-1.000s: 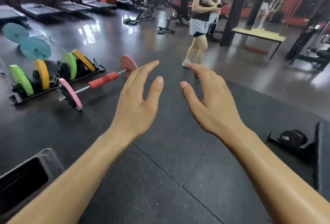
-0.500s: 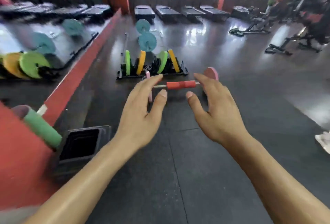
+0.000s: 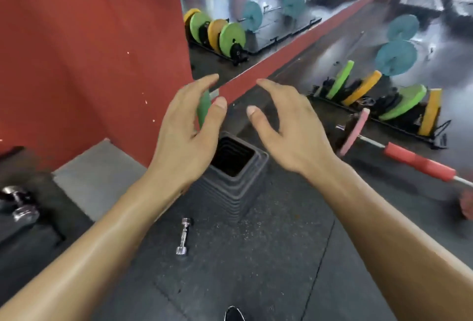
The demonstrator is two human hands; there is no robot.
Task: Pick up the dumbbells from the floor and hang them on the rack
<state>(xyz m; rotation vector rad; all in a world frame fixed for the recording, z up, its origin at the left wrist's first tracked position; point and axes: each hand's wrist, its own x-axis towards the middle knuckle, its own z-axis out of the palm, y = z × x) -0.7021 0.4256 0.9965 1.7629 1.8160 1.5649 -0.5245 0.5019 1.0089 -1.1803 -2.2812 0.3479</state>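
A small chrome dumbbell lies on the black rubber floor below my hands. At the left edge another chrome dumbbell rests on a dark rack. My left hand and my right hand are both held out in the air above the floor, fingers relaxed and spread, holding nothing. The two hands face each other a short gap apart, well above the floor dumbbell.
A stack of black square bins stands just beyond the dumbbell. A barbell with pink plates and a red sleeve lies to the right. A plate rack with green and yellow plates stands behind it. A red wall and a mirror rise ahead.
The view has swung left and down: the red wall, black bins and the floor dumbbell have come into sight. Both hands stay open and empty in front of me.
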